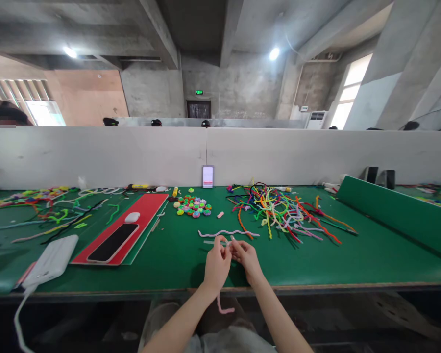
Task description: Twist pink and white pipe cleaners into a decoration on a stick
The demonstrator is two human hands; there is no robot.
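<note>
My left hand (216, 262) and my right hand (248, 257) meet over the near part of the green table, fingertips pinched close together. A pink pipe cleaner (220, 305) runs down from between them, its bent end hanging below the table edge. What lies right between the fingertips is mostly hidden. A thin pale strip (208, 242) sticks out to the left of my left fingers; I cannot tell whether it is held. Just beyond both hands, a wavy lilac pipe cleaner (228, 233) lies across the table.
A tangle of coloured pipe cleaners (279, 208) lies to the right, small coloured pompom-like pieces (194, 206) ahead. On the left are a red board (147, 215) with a phone (112, 242), and a white power bank (51, 260) with a cable. A green panel (397, 215) stands at right.
</note>
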